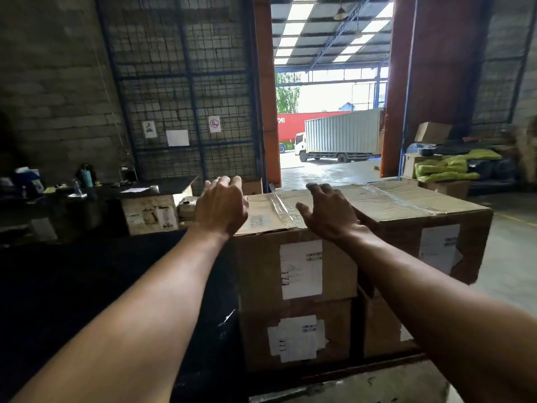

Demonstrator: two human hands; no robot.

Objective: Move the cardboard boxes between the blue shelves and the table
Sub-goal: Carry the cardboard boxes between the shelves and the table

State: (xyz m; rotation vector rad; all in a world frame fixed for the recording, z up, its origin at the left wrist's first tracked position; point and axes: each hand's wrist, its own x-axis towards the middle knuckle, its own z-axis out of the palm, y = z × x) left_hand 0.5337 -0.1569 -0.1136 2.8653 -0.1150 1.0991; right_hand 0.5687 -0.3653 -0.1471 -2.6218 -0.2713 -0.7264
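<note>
Stacked cardboard boxes, sealed with clear tape; I cannot see their contents. My left hand (221, 207) reaches over the far left edge of the top left box (290, 257), fingers spread wide, holding nothing. My right hand (328, 212) hovers over its taped lid, fingers loosely spread. A lower box (293, 335) sits beneath; another box (421, 228) stands beside.

Hidden or unreadable:
- Left hand (221, 207): palm and fingertips out of sight; contact with the upper box (296, 257) cannot be told.
- Right hand (328, 212): covers part of the box top; touching or hovering, unclear.
- Both forearms: cut by the lower edge.
- Box labels (301, 269): print too small to read.
- Wall signs (214, 124): illegible.
- Left bench clutter (84, 181): too dark to identify.
</note>
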